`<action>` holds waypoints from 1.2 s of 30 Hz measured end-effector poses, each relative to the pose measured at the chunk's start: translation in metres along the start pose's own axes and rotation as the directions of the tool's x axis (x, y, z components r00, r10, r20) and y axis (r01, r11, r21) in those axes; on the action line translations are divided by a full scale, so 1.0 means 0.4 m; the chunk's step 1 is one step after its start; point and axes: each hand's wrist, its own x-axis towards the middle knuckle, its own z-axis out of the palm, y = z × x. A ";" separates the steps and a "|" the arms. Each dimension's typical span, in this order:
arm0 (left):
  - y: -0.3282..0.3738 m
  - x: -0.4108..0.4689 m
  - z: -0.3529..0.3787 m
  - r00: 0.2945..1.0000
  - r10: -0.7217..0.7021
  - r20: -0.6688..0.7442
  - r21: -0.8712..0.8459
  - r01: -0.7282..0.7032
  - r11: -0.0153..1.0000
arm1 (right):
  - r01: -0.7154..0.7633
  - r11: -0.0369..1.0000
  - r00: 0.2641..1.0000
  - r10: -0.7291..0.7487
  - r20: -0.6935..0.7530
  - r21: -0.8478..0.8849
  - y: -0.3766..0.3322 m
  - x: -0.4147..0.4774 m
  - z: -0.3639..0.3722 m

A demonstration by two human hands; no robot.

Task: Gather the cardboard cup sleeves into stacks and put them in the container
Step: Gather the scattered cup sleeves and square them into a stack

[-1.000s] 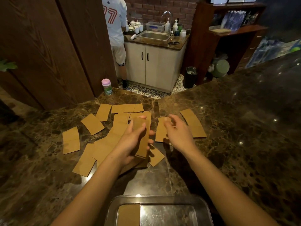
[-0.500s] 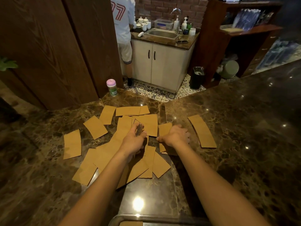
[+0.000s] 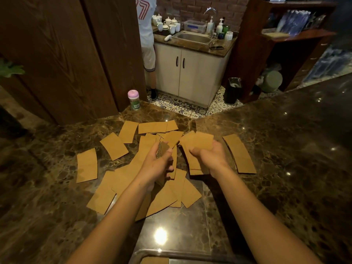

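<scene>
Your right hand (image 3: 211, 159) comes up off the bench (image 3: 285, 168), fingers curled round a fresh pick (image 3: 202, 142) of one or two sleeves. Half a second ago it lay knuckles-up, pressed flat on the pile beneath. Your left hand (image 3: 156, 166) keeps its grip on the stack (image 3: 162, 149), held edge-on just beside the pick and not yet touching it. The lift suggests the next step is to feed the pick into the stack. The job looks far from finished. Many loose sleeves (image 3: 87, 165) lie scattered and overlapping on the bench around and under your hands, and a neat pile (image 3: 241, 154) waits to the right. The container (image 3: 144, 253) shows only its far rim at the bottom edge of the view, with one sleeve visible inside.
</scene>
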 end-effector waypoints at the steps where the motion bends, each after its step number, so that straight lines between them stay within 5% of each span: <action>1: 0.013 -0.010 0.006 1.000 0.005 0.007 -0.039 -0.005 0.999 | 0.029 0.995 1.000 -0.029 0.001 0.091 -0.014 -0.016 -0.014; 9: 0.107 -0.098 0.085 0.992 0.025 0.125 -0.220 0.003 0.976 | 0.085 0.897 0.965 -0.183 0.190 0.434 -0.083 -0.187 -0.039; 14: 0.116 -0.140 0.113 0.979 0.046 0.200 -0.379 0.034 0.925 | 0.292 0.884 0.934 -0.345 0.087 0.366 -0.068 -0.258 -0.034; 21: 0.122 -0.185 0.107 0.966 0.116 0.230 -0.375 -0.022 0.927 | 0.445 0.877 0.894 -0.448 -0.027 0.183 -0.066 -0.281 -0.058; 36: 0.091 -0.229 0.070 0.976 0.176 0.131 -0.309 -0.129 0.942 | 0.372 0.873 0.923 -0.385 -0.023 0.315 -0.065 -0.284 -0.140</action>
